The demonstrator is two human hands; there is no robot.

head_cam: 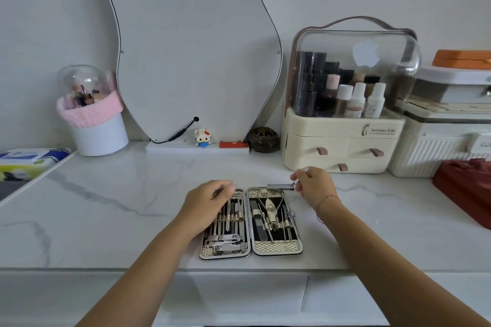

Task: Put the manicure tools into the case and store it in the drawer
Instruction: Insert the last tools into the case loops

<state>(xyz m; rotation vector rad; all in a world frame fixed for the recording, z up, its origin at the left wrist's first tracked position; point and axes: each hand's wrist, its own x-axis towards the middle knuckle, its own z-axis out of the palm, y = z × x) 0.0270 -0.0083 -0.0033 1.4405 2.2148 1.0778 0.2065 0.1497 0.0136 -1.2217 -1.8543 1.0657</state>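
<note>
R hand [314, 184] pinches the nail clipper [280, 186] by its right end, long axis running L-R, just above the top edge of the open case [276, 250], right half, on the bench [106, 207]. L hand [210, 198] lies over the left half, fingers curled; can't tell if it holds anything.

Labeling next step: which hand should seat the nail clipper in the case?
Right hand: it pinches the clipper above the right half of the case. Left hand rests on the left half.
</note>
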